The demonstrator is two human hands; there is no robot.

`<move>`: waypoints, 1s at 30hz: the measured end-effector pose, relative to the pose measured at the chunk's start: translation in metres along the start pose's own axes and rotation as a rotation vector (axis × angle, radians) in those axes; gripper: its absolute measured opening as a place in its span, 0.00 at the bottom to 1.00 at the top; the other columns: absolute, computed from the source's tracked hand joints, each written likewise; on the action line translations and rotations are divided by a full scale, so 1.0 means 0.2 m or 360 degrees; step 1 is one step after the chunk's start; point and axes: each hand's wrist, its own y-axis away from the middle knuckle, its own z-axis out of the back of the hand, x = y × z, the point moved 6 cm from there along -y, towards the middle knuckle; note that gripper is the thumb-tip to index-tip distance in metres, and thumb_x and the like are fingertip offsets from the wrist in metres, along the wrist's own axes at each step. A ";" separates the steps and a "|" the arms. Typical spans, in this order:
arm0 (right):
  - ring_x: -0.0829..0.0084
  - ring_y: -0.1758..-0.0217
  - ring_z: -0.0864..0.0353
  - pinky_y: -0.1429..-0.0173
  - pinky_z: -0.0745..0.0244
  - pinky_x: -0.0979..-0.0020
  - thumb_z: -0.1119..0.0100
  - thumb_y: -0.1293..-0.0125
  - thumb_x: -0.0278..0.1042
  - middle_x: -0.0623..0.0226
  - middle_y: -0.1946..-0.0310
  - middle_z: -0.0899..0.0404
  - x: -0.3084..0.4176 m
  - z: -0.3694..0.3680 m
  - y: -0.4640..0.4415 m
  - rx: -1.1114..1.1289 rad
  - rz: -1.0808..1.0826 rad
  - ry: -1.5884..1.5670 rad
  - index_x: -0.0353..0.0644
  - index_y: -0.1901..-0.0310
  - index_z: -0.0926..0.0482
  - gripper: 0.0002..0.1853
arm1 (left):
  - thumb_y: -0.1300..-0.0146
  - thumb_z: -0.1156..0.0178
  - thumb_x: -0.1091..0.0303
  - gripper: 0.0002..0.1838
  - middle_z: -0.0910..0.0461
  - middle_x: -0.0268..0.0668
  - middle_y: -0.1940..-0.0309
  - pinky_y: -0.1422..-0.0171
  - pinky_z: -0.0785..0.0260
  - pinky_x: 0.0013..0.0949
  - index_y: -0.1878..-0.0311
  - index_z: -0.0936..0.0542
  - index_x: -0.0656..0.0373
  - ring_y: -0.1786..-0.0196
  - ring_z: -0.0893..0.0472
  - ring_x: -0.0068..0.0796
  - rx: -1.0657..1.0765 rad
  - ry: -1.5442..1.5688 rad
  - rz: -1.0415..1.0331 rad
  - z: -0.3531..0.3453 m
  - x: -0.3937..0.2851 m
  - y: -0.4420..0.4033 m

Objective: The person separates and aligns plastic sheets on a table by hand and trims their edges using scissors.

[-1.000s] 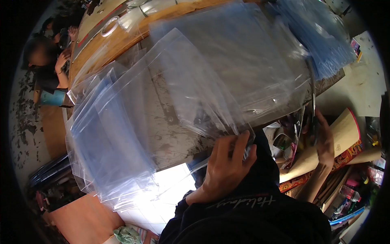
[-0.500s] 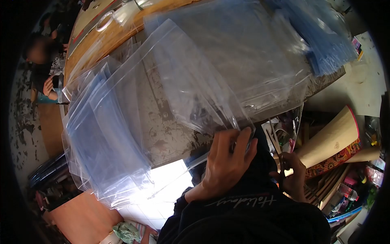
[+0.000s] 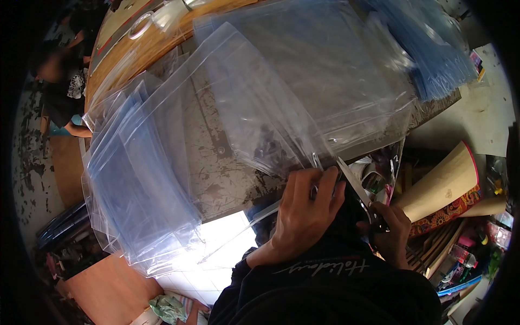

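My left hand is closed, gripping the bunched near edge of a clear plastic sheet at the table's front edge. The sheet stretches in folds from there across the table. To the right, my right hand has its fingers through the handles of a pair of scissors. The scissors' blade points up and left, its tip close to the gathered plastic beside my left fingers. Whether the tip touches the plastic I cannot tell.
A stack of bluish plastic sheets overhangs the table at left. More clear sheets and a bluish bundle lie farther back. A tape roll sits at the far left. A rolled mat stands at right. Another person is at upper left.
The scissors have turned and moved up and left, bringing the blade nearer the plastic at my left hand. My left hand stays almost in place. The other person's arm has shifted.
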 end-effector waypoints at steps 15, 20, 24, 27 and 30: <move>0.82 0.72 0.25 0.68 0.32 0.78 0.24 0.61 0.35 0.70 0.73 0.23 -0.15 -0.14 0.08 0.0621 -0.0661 -0.0941 0.42 0.60 0.22 0.24 | 0.54 0.31 0.73 0.17 0.31 0.39 0.68 0.74 0.31 0.30 0.60 0.24 0.62 0.71 0.24 0.30 0.0023 0.0004 -0.0005 -0.01 0.00 0.00; 0.85 0.73 0.27 0.69 0.33 0.79 0.24 0.60 0.35 0.73 0.74 0.24 -0.16 -0.15 0.08 0.0647 -0.0665 -0.1066 0.43 0.60 0.22 0.23 | 0.54 0.31 0.73 0.17 0.31 0.39 0.68 0.73 0.30 0.30 0.60 0.24 0.62 0.70 0.24 0.31 0.0021 0.0020 -0.0003 -0.01 0.00 0.00; 0.85 0.75 0.28 0.70 0.34 0.79 0.25 0.59 0.36 0.73 0.77 0.25 -0.16 -0.13 0.07 0.0639 -0.0594 -0.0990 0.42 0.61 0.21 0.21 | 0.54 0.31 0.74 0.17 0.31 0.39 0.67 0.73 0.30 0.30 0.60 0.24 0.62 0.70 0.24 0.31 0.0042 0.0020 0.0011 -0.01 0.00 0.00; 0.85 0.75 0.28 0.70 0.34 0.79 0.25 0.59 0.37 0.73 0.78 0.25 -0.17 -0.12 0.06 0.0657 -0.0595 -0.0949 0.42 0.61 0.21 0.21 | 0.54 0.31 0.74 0.17 0.31 0.39 0.67 0.73 0.30 0.30 0.60 0.24 0.62 0.69 0.24 0.31 0.0061 0.0014 0.0018 -0.01 0.00 0.00; 0.85 0.76 0.28 0.71 0.34 0.79 0.25 0.58 0.37 0.73 0.80 0.26 -0.16 -0.11 0.06 0.0662 -0.0588 -0.0909 0.43 0.61 0.21 0.21 | 0.54 0.31 0.73 0.17 0.31 0.39 0.67 0.72 0.30 0.30 0.60 0.24 0.62 0.69 0.24 0.31 0.0069 0.0009 0.0016 -0.01 0.00 0.00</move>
